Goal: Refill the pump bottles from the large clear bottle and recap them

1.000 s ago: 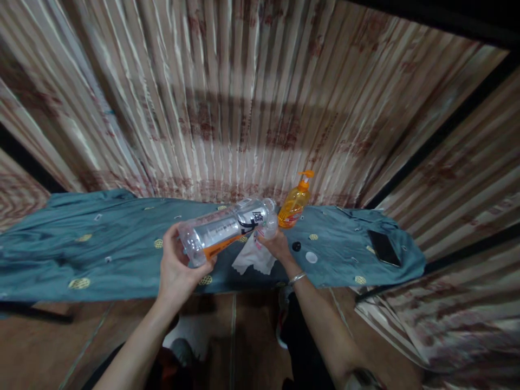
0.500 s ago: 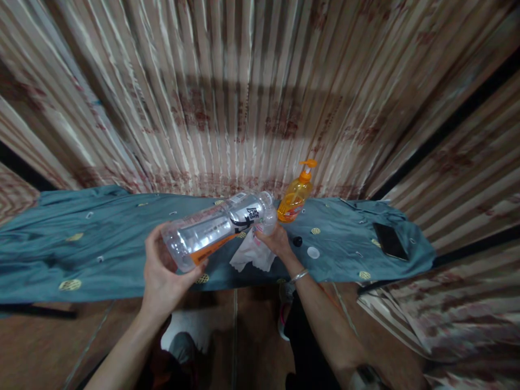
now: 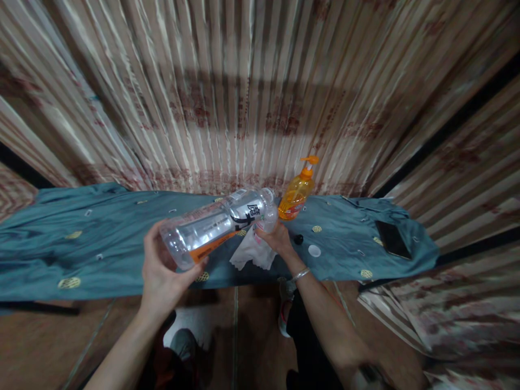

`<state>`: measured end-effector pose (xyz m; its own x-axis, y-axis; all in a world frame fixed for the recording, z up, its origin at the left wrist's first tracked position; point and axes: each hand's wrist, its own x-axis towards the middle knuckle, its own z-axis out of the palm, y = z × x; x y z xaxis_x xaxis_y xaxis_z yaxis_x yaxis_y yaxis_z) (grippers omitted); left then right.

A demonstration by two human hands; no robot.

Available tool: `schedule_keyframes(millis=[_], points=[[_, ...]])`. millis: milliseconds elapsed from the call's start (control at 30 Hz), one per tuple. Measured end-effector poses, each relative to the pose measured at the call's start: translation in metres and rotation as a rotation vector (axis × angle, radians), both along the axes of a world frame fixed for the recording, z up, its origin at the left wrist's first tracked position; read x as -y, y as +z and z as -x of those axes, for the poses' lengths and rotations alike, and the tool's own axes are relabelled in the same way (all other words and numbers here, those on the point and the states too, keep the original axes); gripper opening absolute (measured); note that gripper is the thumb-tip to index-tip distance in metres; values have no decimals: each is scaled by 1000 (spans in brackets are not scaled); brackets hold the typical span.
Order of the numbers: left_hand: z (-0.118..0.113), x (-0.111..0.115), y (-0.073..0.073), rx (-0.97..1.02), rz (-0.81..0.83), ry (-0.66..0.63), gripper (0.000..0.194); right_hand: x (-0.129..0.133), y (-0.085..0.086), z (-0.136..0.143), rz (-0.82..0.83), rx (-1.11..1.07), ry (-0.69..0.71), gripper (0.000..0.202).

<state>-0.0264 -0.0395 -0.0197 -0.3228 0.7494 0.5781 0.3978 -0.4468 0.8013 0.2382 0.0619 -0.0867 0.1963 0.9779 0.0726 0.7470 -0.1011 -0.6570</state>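
My left hand [image 3: 164, 273] grips the base of a large clear plastic bottle [image 3: 211, 230] with an orange and black-lettered label. The bottle is tilted, its neck pointing right and slightly up. At the neck end, my right hand [image 3: 278, 238] is closed around a smaller clear bottle [image 3: 268, 218], part of which is hidden by the fingers and the large bottle. Whether the two mouths touch I cannot tell. Below the smaller bottle a crumpled white tissue [image 3: 254, 253] lies on the teal cloth [image 3: 117, 238].
An orange pump bottle [image 3: 296, 195] with yellow liquid stands just behind my right hand. A black cap [image 3: 298, 239] and a white round lid [image 3: 314, 251] lie right of that hand. Farther right is a dark phone [image 3: 392, 239]. A pleated curtain [image 3: 244, 97] hangs behind the table.
Both hands keep their holds, and the two bottles stay almost in place. The view has shifted very slightly.
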Motion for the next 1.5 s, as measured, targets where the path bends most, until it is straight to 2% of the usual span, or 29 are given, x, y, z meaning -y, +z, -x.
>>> schedule_keyframes(millis=[200,533,1000,1500], points=[[1,2,-1,-8,19,4,89,1,1,1,5,5,-12,48],[-1,5,4,25,47,-9,90,1,3,1,-7,9,-1,57],[-4,6,8,50,70,6,92,2,7,2,2,9,15,53],[-6,5,11,48,31,1,88,0,-1,1,-6,23,-9,52]])
